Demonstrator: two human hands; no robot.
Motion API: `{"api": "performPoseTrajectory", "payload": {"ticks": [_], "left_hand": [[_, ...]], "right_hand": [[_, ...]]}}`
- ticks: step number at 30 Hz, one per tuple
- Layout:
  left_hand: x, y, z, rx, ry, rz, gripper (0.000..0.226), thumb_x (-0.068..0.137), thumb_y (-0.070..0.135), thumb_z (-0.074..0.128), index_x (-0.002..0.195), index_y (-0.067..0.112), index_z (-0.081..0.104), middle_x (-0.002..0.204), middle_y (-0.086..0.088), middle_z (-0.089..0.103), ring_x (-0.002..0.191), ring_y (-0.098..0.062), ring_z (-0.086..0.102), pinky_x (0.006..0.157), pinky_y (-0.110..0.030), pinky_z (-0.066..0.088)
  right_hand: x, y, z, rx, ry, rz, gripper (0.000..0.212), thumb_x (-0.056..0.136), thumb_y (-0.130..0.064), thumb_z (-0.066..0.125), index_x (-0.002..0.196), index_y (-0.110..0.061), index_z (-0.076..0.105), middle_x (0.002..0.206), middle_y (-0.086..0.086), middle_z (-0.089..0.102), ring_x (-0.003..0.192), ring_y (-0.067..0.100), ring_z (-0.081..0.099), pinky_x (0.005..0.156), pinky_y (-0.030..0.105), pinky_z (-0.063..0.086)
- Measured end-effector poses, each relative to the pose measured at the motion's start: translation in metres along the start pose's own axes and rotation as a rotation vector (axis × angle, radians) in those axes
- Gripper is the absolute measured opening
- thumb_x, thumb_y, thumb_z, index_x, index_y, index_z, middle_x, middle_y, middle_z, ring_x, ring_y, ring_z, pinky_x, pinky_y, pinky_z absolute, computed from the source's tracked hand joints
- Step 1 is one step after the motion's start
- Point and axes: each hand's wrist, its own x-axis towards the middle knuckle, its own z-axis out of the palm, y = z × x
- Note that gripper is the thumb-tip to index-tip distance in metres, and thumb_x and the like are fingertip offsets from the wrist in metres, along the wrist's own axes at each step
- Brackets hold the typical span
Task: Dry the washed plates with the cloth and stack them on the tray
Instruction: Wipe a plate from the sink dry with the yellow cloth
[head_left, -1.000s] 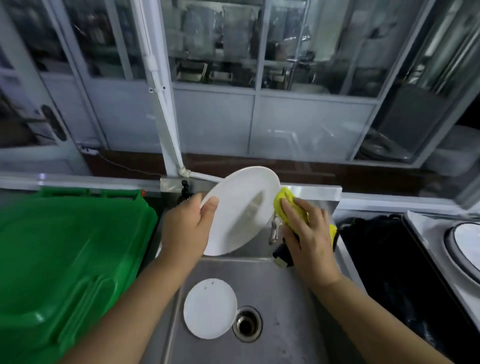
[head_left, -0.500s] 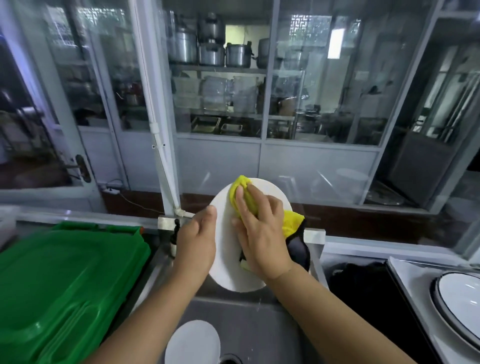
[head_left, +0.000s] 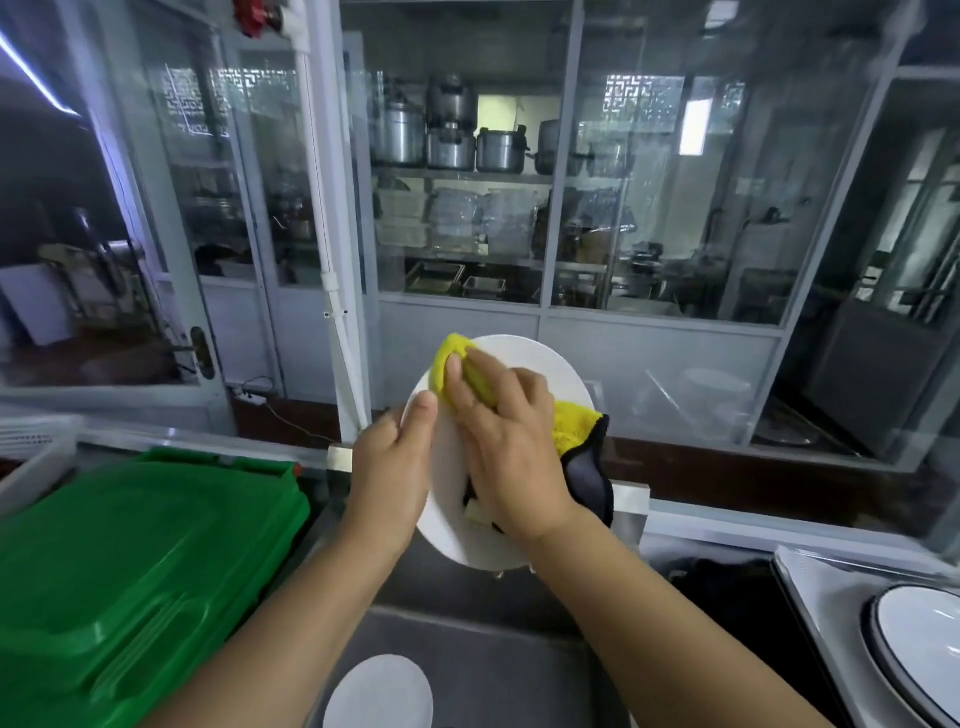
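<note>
I hold a white plate (head_left: 563, 376) upright over the sink. My left hand (head_left: 397, 467) grips its left rim, thumb on the front face. My right hand (head_left: 511, 447) presses a yellow cloth with a dark grey underside (head_left: 574, 426) flat against the plate's face, fingers spread toward the upper left. A second white plate (head_left: 379, 693) lies flat in the steel sink (head_left: 509, 670) below. At the far right, a white plate with a dark rim (head_left: 919, 649) rests on a pale tray (head_left: 821, 592).
A large green plastic lid (head_left: 130, 566) covers the area left of the sink. A white basket (head_left: 36, 447) sits at the far left. A glass partition with a white pipe (head_left: 332, 291) stands behind the sink. A dark tub (head_left: 727, 587) lies between sink and tray.
The plate has been raised and turned more upright. My right hand with the cloth moved from the plate's right edge onto its face and toward the upper left. The view tilted upward.
</note>
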Motion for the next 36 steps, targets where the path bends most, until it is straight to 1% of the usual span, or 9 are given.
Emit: {"api": "performPoseTrajectory", "payload": {"ticks": [3,7,12,15,18,24,30,33,36], "left_hand": [[0.001,0.004,-0.011,-0.056,0.032,-0.017,0.038,0.083,0.056,0.053,0.08,0.022,0.069,0.076,0.0,0.071,0.076,-0.018,0.067,0.071,-0.035,0.05],[0.006,0.01,-0.029,-0.098,0.01,-0.047,0.026,0.096,0.044,0.049,0.082,0.043,0.071,0.085,0.01,0.074,0.08,-0.008,0.07,0.07,-0.029,0.051],[0.017,0.013,-0.041,-0.111,0.051,-0.06,0.029,0.095,0.044,0.051,0.076,0.037,0.072,0.079,0.005,0.074,0.08,-0.018,0.069,0.071,-0.035,0.054],[0.028,0.017,-0.051,-0.126,0.065,-0.033,0.033,0.095,0.041,0.052,0.069,0.038,0.072,0.068,0.011,0.071,0.065,-0.003,0.066,0.058,-0.02,0.052],[0.036,0.02,-0.063,-0.119,0.065,-0.045,0.036,0.096,0.042,0.05,0.066,0.038,0.07,0.065,0.014,0.069,0.061,0.0,0.064,0.058,-0.023,0.049],[0.036,0.018,-0.075,-0.032,-0.036,-0.013,0.039,0.097,0.044,0.045,0.067,0.04,0.07,0.07,0.017,0.07,0.063,0.003,0.064,0.052,-0.013,0.049],[0.03,0.014,-0.06,0.115,-0.09,-0.003,0.044,0.095,0.05,0.044,0.069,0.021,0.064,0.074,-0.003,0.068,0.071,-0.01,0.062,0.071,-0.033,0.047],[0.028,0.018,-0.058,0.144,-0.104,0.055,0.039,0.098,0.042,0.043,0.064,0.033,0.06,0.064,0.007,0.062,0.061,-0.002,0.054,0.066,-0.032,0.044],[0.028,0.024,-0.065,0.192,-0.069,0.157,0.045,0.097,0.042,0.044,0.063,0.014,0.053,0.054,0.002,0.053,0.052,-0.006,0.042,0.057,-0.033,0.035]], "right_hand": [[0.008,0.011,-0.008,-0.092,0.055,0.152,0.046,0.087,-0.003,0.055,0.132,-0.008,0.056,0.134,0.017,0.052,0.093,0.041,0.049,0.084,0.048,0.045],[0.009,0.011,-0.009,-0.216,0.064,0.325,0.054,0.084,0.002,0.062,0.136,-0.007,0.051,0.136,0.018,0.05,0.097,0.043,0.047,0.086,0.049,0.043],[0.015,-0.037,0.017,-0.141,0.018,0.144,0.053,0.082,-0.015,0.051,0.134,-0.006,0.052,0.137,0.013,0.049,0.091,0.037,0.046,0.084,0.042,0.04],[-0.002,-0.061,0.036,-0.019,-0.051,0.022,0.044,0.097,-0.025,0.043,0.138,-0.013,0.049,0.144,0.007,0.042,0.1,0.033,0.044,0.086,0.043,0.044],[-0.022,-0.052,0.035,-0.024,-0.172,-0.075,0.045,0.099,-0.026,0.041,0.142,-0.015,0.044,0.148,0.003,0.034,0.105,0.03,0.041,0.09,0.045,0.044],[-0.01,-0.02,0.01,-0.207,-0.142,0.139,0.047,0.087,-0.003,0.062,0.133,-0.006,0.054,0.136,0.016,0.05,0.095,0.041,0.051,0.086,0.05,0.047],[0.038,-0.048,0.018,-0.173,-0.046,0.085,0.046,0.094,-0.01,0.054,0.138,0.0,0.046,0.139,0.025,0.043,0.107,0.041,0.041,0.097,0.05,0.038],[0.051,-0.059,0.024,-0.158,-0.014,-0.003,0.045,0.095,-0.019,0.045,0.138,-0.006,0.047,0.138,0.02,0.047,0.109,0.032,0.037,0.095,0.047,0.036],[0.058,-0.05,0.019,-0.189,0.043,0.078,0.047,0.094,-0.021,0.047,0.141,-0.019,0.045,0.138,0.01,0.047,0.113,0.031,0.041,0.094,0.045,0.032]]}}
